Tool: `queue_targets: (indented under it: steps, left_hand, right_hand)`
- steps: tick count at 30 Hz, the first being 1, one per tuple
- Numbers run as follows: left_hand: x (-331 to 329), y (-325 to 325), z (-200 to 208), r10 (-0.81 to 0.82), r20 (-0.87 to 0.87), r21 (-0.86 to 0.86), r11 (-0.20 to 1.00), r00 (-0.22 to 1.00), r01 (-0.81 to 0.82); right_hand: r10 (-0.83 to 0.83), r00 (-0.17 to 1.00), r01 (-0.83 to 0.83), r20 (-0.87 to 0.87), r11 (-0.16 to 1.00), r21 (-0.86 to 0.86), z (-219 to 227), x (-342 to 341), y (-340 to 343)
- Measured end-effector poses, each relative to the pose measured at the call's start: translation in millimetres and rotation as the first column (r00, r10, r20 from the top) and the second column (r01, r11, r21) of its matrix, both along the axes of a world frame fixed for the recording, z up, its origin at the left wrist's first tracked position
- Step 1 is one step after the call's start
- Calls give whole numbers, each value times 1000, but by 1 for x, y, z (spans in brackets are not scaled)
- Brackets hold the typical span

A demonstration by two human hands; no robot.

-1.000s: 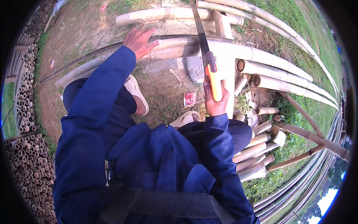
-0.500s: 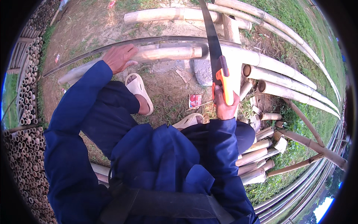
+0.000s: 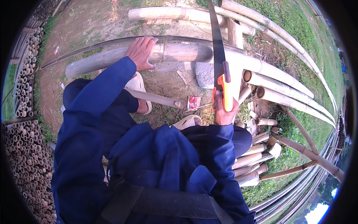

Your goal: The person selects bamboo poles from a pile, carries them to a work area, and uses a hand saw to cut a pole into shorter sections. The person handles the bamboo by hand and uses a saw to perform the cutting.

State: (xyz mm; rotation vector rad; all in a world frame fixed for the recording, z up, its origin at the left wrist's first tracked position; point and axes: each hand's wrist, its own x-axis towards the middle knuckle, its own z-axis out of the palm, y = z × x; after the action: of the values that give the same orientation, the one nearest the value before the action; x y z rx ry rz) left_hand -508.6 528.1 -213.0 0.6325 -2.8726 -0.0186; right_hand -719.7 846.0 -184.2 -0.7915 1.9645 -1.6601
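A pale bamboo pole [image 3: 186, 52] lies crosswise in front of me. My left hand [image 3: 141, 53] straddles it, fingers over the far side and thumb on the near side. In my right hand [image 3: 225, 111] is the orange-and-black handle of a hand saw [image 3: 217, 41]. Its long dark blade points away from me, crossing the line of the pole where the darker section meets a brightly lit stretch; whether the teeth touch the bamboo I cannot tell. A thinner bamboo piece [image 3: 158, 98] slants between my left sandal and a small red packet [image 3: 194, 102].
An upright post [image 3: 235, 35] and a grey stone [image 3: 204, 74] stand by the pole. More bamboo poles [image 3: 287, 89] stretch off to the right, above a pile of short offcuts [image 3: 249, 160]. Stacked bamboo [image 3: 28, 160] lines the left side. A dark thin strip [image 3: 95, 45] runs behind the pole.
My left hand has moved right along the pole. The thinner bamboo piece has come into view beside my left sandal. The saw stays in my right hand, shifted slightly right in the picture.
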Motion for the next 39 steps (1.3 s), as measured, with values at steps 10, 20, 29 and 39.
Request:
queue_targets:
  steps: [10, 20, 29, 39]
  left_hand:
    - [-18, -10, -9, 94, 243, 131, 983, 965, -128]
    - [-19, -18, -29, 77, 138, 123, 988, 987, -94]
    - [-16, -23, -25, 100, 218, 139, 981, 971, -133]
    - [-16, -31, -22, 48, 197, 116, 991, 979, -72]
  right_hand:
    - [-39, 999, 40, -19, 999, 28, 3, 16, 5]
    - [-32, 998, 24, 50, 986, 163, 31, 11, 11]
    - [-61, 987, 79, -148, 990, 116, 31, 75, 67]
    - [-55, 995, 37, 87, 979, 200, 35, 77, 85]
